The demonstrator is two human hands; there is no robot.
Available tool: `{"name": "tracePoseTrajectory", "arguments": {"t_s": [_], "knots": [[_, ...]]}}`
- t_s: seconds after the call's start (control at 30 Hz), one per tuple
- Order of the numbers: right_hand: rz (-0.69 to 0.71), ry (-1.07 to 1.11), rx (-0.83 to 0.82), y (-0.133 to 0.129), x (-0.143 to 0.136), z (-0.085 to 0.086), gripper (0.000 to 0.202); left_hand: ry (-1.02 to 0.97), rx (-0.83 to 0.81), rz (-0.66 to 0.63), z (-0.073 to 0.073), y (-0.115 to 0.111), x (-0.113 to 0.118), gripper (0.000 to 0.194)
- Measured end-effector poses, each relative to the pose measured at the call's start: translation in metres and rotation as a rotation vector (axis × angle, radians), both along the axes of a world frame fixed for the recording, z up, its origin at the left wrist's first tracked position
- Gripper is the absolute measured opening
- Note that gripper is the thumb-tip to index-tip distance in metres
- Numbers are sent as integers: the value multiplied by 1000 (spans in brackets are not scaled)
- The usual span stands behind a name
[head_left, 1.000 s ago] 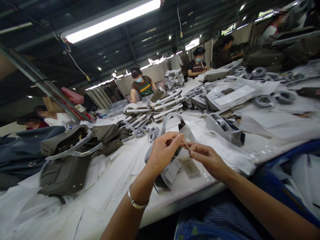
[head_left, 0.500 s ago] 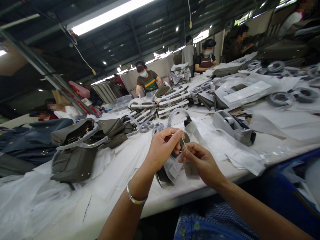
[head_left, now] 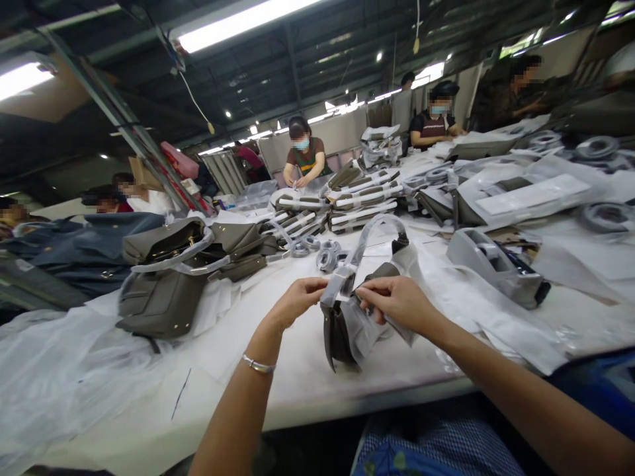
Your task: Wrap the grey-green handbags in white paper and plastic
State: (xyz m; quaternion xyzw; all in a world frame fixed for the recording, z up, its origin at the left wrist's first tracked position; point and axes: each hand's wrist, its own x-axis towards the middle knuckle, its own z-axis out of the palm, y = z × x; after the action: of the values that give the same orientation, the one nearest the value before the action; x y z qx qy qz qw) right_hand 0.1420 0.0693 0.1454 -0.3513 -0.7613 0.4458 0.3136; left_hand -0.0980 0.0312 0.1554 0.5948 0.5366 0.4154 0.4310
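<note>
An olive-grey bag (head_left: pixel 338 334) stands near the table's front edge, partly covered with translucent wrap, its wrapped handle (head_left: pixel 370 231) arching up behind. At the bag's upper left side is my left hand (head_left: pixel 300 301), fingers bent together; what its fingertips hold, if anything, is hidden. My right hand (head_left: pixel 394 301) pinches at the bag's upper right, beside the wrapped strap end, on something too small to name. A silver bangle sits on my left wrist.
Olive bags (head_left: pixel 163 301) and blue bags (head_left: pixel 99 248) lie left. Wrapped bags (head_left: pixel 364 201) are stacked behind. A grey tape dispenser (head_left: pixel 491 264) stands right, near white sheets and plastic. Across the table, a person (head_left: pixel 305 155) in a mask works; others sit farther off.
My hands have moved apart from each other and down to the bag's two sides. The thin pale strand between them no longer shows clearly. The whole view has shifted.
</note>
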Motion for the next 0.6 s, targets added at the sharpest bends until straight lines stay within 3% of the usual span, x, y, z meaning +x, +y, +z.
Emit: {"name": "tracePoseTrajectory", "arguments": {"t_s": [0.13, 0.27, 0.47, 0.6], "knots": [[37, 2, 9, 5, -21, 1, 38, -58, -69, -158, -1, 8, 7, 33], [61, -3, 0, 7, -32, 5, 37, -106, -112, -198, -3, 16, 13, 30], [72, 52, -118, 4, -25, 3, 31, -193, -87, -23, -16, 9, 6, 29], [78, 30, -20, -3, -10, -6, 49, -275, -58, 169, -21, -11, -13, 28]]}}
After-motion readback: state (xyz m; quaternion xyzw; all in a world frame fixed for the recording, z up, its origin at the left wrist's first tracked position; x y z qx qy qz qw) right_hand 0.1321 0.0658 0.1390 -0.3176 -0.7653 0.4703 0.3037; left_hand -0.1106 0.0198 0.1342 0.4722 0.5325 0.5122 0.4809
